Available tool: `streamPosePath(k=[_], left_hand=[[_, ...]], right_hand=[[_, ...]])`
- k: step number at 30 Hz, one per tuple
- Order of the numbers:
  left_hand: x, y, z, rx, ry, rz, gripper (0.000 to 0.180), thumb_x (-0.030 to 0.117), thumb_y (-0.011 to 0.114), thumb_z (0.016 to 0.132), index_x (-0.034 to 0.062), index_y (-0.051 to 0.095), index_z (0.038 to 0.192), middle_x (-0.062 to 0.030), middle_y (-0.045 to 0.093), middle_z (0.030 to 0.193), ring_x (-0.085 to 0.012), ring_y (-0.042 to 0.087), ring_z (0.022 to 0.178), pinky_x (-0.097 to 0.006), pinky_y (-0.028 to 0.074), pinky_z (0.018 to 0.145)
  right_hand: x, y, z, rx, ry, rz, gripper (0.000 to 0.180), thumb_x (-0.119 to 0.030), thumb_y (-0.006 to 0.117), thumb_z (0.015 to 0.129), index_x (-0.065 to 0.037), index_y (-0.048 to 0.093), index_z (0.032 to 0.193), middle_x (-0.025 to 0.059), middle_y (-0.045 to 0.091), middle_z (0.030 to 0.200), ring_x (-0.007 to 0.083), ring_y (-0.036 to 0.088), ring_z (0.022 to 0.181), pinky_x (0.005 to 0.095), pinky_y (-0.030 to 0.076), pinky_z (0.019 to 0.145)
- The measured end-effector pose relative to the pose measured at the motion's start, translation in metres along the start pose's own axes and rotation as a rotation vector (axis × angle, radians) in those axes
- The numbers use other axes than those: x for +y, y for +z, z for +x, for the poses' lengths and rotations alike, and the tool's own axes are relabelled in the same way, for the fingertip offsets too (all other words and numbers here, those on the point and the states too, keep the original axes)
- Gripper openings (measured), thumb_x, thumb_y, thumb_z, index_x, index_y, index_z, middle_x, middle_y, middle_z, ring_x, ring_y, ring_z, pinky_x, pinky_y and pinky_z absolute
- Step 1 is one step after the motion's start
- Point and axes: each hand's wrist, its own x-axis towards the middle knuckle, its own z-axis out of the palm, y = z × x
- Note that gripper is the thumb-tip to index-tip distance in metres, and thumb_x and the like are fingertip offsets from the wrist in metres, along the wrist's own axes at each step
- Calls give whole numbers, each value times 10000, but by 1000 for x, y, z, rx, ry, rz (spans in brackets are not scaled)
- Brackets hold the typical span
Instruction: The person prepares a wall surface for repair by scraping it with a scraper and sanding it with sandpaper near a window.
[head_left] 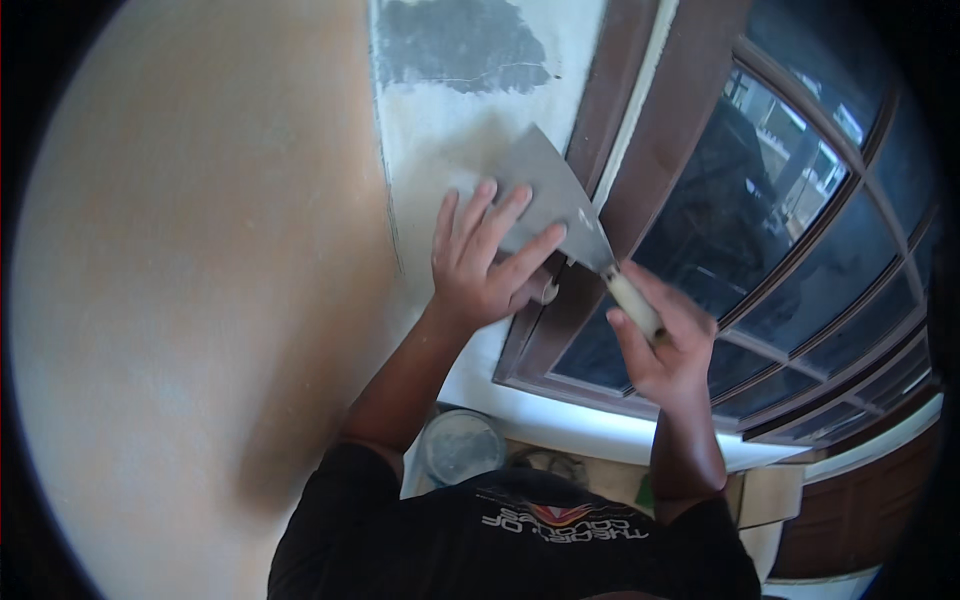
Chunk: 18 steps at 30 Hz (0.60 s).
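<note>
Right of centre, the right hand [675, 335] is clasping a scraper [583, 222] by its handle [632, 303], while centrally the left hand [475, 265] is spreading fingers over the blade [550, 182], its grip indiscernible.

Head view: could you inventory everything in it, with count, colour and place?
Scraper: 1, grey blade, pale handle, between the hands
Handle end: 1, pale, beneath left hand, rest hidden
Wall: 1, orange-beige, left
Strip: 1, white, beside wall
Patch: 1, grey, top of strip
Window: 1, brown frame, dark panes, right
Ledge: 1, white, below window
Bucket: 1, pale grey, bottom centre
Panel: 1, brown, lower right
Green item: 1, unclear, beside right forearm
Shirt: 1, black, bottom
Forearms: 2, bare, lower centre
Left hand: 1, fingers on blade
Right hand: 1, gripping scraper handle
</note>
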Motion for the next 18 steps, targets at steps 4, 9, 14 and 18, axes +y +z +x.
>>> streamPosePath(k=[4,9,14,18], left_hand=[[-27,23,35,67,64,55,308,257,678,873,197,724,1172,-128,639,1348,-375,558,1306,-610,306,1140],[-49,53,49,247,83,-86,431,466,505,1001,129,739,1130,-104,736,1175,-340,651,1200,-560,379,1109],[-59,61,42,298,111,-199,591,572,372,1038,116,737,1119,-120,745,1144,-351,657,1186,-536,414,1079],[-65,60,43,308,138,-197,663,618,317,1036,112,739,1118,-120,751,1124,-366,656,1183,-547,409,1073]], right_hand=[[-5,5,27,1,88,-51,431,-57,766,804,-35,696,1228,148,698,806,292,650,630,341,530,602],[3,12,35,-23,97,-119,427,-117,759,810,-97,697,1232,105,621,678,268,614,561,378,507,536],[-16,13,34,-151,231,-126,467,0,739,796,-21,668,1257,202,714,878,322,705,686,372,550,628],[-26,16,35,-175,295,-104,472,13,730,794,6,659,1261,202,717,876,319,710,687,366,556,638]])
